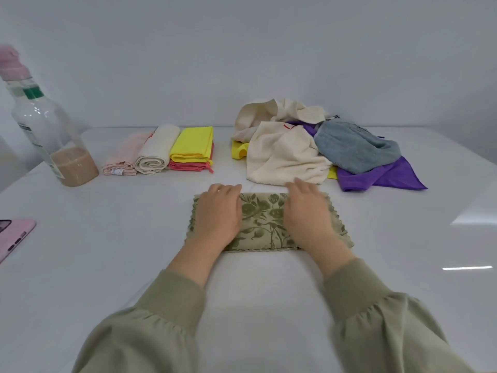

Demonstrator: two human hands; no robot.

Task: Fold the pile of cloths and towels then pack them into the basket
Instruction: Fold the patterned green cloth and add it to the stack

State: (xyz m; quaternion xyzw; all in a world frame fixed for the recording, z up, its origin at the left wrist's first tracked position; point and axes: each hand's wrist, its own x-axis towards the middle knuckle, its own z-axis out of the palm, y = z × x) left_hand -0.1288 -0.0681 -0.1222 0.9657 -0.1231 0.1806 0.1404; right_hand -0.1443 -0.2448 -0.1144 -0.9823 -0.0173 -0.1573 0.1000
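Observation:
A green floral cloth (pixel 265 222), folded into a long rectangle, lies on the white table in front of me. My left hand (pixel 219 214) presses flat on its left part and my right hand (pixel 309 214) presses flat on its right part, fingers straight. Behind it at the right is a loose pile: a cream towel (pixel 285 157), a grey-blue towel (pixel 355 149), a purple cloth (pixel 382 176) and a bit of yellow cloth (pixel 238 150). At the back left lie folded cloths: pink (pixel 123 157), cream (pixel 157 149), yellow (pixel 193 144) on top of coral (pixel 188 166). No basket is in view.
A clear bottle (pixel 45 125) with beige liquid and a pink cap stands at the far left. A pink phone (pixel 13 235) lies at the left edge. The white table (pixel 107 265) meets a plain wall behind.

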